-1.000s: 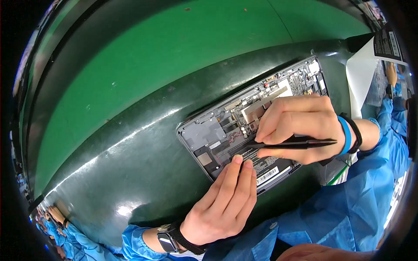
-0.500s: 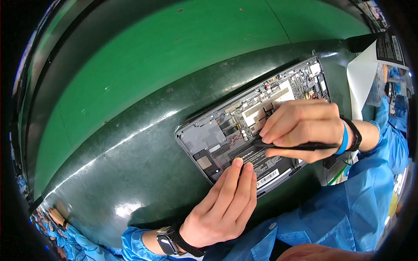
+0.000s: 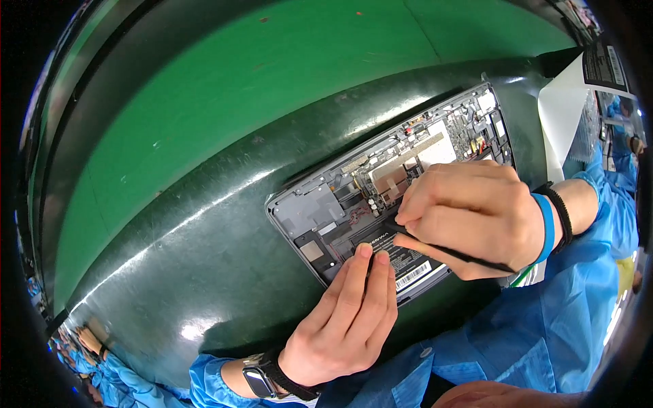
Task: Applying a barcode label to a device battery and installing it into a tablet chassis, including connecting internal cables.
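Note:
An uncovered laptop base or tablet (image 3: 314, 207) lies slanted on the dark green mat, its circuit board (image 3: 435, 146) and black labelled battery (image 3: 413, 272) exposed. My right hand (image 3: 476, 211) is closed around a slim black hand tool (image 3: 469, 257). The tool's front end lies by the border between board and battery, near some thin reddish wires (image 3: 358, 215); my fingers partly cover it. With its fingers stretched out side by side, my left hand (image 3: 347, 316) rests its fingertips on the battery's lower left part. My left thumb is hidden.
The dark green mat (image 3: 204, 272) carries the device, with a lighter green surface (image 3: 238, 102) beyond. At right stand a white sheet with a black label (image 3: 561, 112) and clear plastic wrap (image 3: 588, 132). Another person's hand (image 3: 88, 338) shows at the lower left.
My right hand has turned, and the black tool now slants more steeply, its rear end lower. The device appears slightly further left and up in view. My left hand stays on the battery.

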`<action>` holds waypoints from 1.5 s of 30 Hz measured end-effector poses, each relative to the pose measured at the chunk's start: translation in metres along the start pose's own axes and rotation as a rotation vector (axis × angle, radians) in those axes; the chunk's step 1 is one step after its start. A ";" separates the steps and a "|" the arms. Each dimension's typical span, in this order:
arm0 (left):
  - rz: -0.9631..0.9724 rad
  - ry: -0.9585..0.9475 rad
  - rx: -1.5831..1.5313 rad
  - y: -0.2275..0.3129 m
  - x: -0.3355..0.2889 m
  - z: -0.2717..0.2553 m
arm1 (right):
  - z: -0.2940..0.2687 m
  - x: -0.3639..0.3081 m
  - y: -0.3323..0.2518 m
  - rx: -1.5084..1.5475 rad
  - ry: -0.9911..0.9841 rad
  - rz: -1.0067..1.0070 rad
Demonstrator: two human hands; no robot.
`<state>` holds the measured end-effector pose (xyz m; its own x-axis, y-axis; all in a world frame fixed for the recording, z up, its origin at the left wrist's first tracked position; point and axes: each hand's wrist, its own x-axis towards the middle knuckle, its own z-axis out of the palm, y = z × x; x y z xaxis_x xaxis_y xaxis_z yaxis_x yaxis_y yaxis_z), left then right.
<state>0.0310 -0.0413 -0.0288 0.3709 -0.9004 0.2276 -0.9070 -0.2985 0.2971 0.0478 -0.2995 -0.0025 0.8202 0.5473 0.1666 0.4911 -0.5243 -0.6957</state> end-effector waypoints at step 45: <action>-0.046 0.023 0.007 0.010 0.028 0.001 | 0.003 -0.016 0.027 -0.009 0.075 -0.244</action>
<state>0.0321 -0.0695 -0.0205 0.4166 -0.8781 0.2354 -0.8902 -0.3416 0.3014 0.0472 -0.3198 -0.0260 0.6963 0.6087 0.3803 0.6795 -0.3886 -0.6223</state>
